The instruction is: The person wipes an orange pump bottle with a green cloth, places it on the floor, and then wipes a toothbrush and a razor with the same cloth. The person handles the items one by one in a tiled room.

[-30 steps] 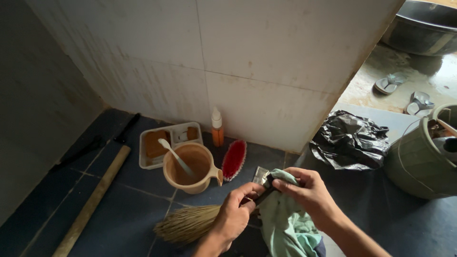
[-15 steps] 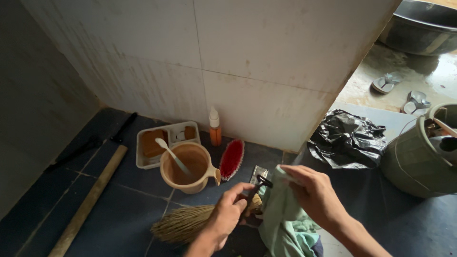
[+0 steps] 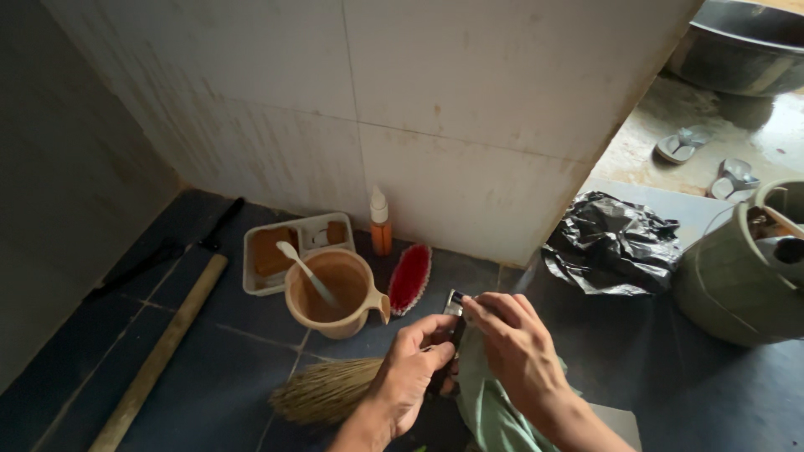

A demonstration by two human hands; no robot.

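— Left hand (image 3: 410, 377)?
— Curled around a small dark-handled tool with a shiny metal head (image 3: 455, 306), fingers closed on the handle, just in front of the beige plastic jug (image 3: 333, 293).
— Right hand (image 3: 515, 351)?
— Pinching a pale green cloth (image 3: 490, 406) against the metal head of that tool, thumb and fingers pressed together; touching the left hand, right of the jug.
— And the cloth itself?
— Hanging down from the right hand, draped below the wrist, near-right of the jug.
— Inside the jug?
— A white plastic spoon (image 3: 306, 272), leaning on the rim.
— Behind the jug?
— A shallow white plastic tray with brown blocks in it (image 3: 289, 249), touching or nearly touching the jug; cannot tell which. Also a small orange bottle with a white cap (image 3: 381, 223), upright against the pale tiled wall (image 3: 435, 109).
— Beside the spout?
— A red oval scrub brush (image 3: 410, 279), lying just right of the jug.
— In front of the jug?
— A straw broom head (image 3: 322, 392), partly under the left hand.
— Left of the jug?
— A long wooden handle (image 3: 159, 356) lying on the dark tiled floor (image 3: 218, 368).
— Far right of the jug?
— A crumpled black plastic bag (image 3: 615, 243), then a green plastic bucket (image 3: 737, 285), well apart from the jug.
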